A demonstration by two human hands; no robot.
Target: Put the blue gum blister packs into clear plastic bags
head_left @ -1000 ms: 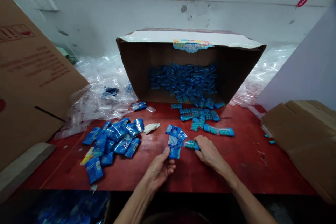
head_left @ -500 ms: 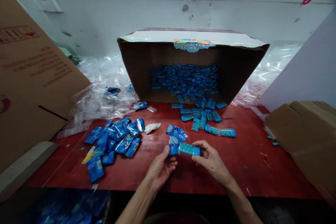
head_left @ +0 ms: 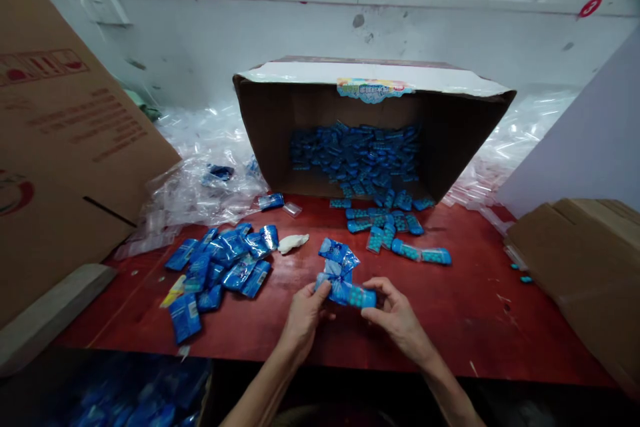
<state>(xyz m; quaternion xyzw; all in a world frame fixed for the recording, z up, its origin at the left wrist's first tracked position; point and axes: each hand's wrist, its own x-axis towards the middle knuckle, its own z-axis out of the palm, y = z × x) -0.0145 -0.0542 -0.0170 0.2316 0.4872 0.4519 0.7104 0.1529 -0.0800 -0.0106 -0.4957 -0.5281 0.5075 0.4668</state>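
Note:
My left hand (head_left: 303, 315) pinches a small blue plastic bag (head_left: 336, 289) just above the red table (head_left: 465, 307). My right hand (head_left: 397, 315) grips a teal candy strip (head_left: 361, 297) whose left end sits at the mouth of that bag. Two more blue bags (head_left: 337, 252) lie on the table just beyond my hands. Loose teal strips (head_left: 395, 233) spill from a tipped cardboard box (head_left: 280, 120) that holds a heap of the same strips (head_left: 357, 157).
A pile of filled blue bags (head_left: 220, 267) lies to the left, next to a white crumpled scrap (head_left: 291, 243). Clear plastic wrap (head_left: 195, 173) heaps behind it. Large cartons stand at left (head_left: 60, 147) and right (head_left: 585, 260). A white wall (head_left: 200, 33) closes the back.
My right hand picked a teal strip off the table and brought it leftward to the bag in my left hand. The strip's end now meets the bag's mouth.

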